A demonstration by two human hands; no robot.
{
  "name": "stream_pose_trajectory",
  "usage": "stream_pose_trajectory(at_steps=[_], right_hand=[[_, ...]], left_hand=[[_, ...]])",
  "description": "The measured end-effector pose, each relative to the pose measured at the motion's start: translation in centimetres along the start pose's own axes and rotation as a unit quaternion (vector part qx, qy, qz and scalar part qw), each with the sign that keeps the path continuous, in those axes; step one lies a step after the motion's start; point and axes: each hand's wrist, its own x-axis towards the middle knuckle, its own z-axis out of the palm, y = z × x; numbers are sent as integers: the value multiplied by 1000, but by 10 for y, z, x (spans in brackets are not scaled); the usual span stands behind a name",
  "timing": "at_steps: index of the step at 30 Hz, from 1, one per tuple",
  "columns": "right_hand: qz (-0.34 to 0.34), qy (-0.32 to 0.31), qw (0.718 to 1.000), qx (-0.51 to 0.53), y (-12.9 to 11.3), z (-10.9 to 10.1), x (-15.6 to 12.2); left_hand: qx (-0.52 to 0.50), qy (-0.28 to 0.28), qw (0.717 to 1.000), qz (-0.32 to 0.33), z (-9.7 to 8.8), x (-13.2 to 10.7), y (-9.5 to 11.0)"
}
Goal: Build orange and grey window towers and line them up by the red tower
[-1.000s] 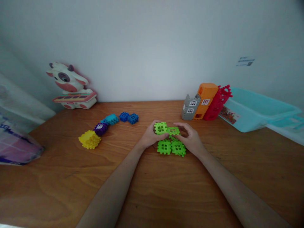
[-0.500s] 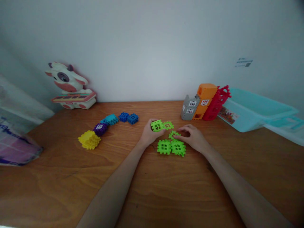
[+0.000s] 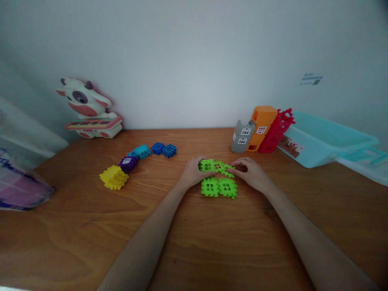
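Observation:
My left hand [image 3: 195, 174] is closed around the left end of a green block [image 3: 207, 165] made of interlocking window panels. A flat green panel [image 3: 218, 166] extends from the right side of that block. With thumb and fingertips, my right hand [image 3: 249, 174] pinches another green window panel [image 3: 228, 170], whose left edge meets or overlaps the flat one; whether they are locked together I cannot tell. Just in front, on the table, lie two green blocks side by side, a left block [image 3: 209, 187] and a right block [image 3: 227, 188].
Yellow [image 3: 114, 177], purple [image 3: 128, 163], light blue [image 3: 142, 152] and dark blue pieces [image 3: 163, 150] lie to the left. Grey [image 3: 242, 137], orange [image 3: 262, 126] and red blocks [image 3: 274, 135] stand by the wall, beside a turquoise bin [image 3: 318, 155]. A cow keyboard toy [image 3: 91, 121] sits back left.
The block in my left hand has moved right and slightly nearer. My right hand has brought its panel up to the flat panel's edge, closing the gap between them.

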Motion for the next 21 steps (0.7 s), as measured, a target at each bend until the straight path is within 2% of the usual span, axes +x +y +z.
stream_pose_trajectory(at_steps=[3, 8, 12, 16, 21], right_hand=[[-3, 2, 1000, -3, -4, 0, -1], [-9, 1, 1000, -28, -9, -2, -4], [-1, -3, 1000, 7, -4, -5, -2], [40, -13, 998, 48, -2, -4, -1], [42, -14, 999, 3, -5, -7, -3]], left_hand=[[-10, -13, 1000, 18, 0, 1, -3], [-39, 4, 999, 37, -1, 0, -5], [-34, 0, 999, 23, -1, 0, -3], [-37, -6, 999, 40, -1, 1, -6], [-37, 18, 996, 78, 2, 3, -13]])
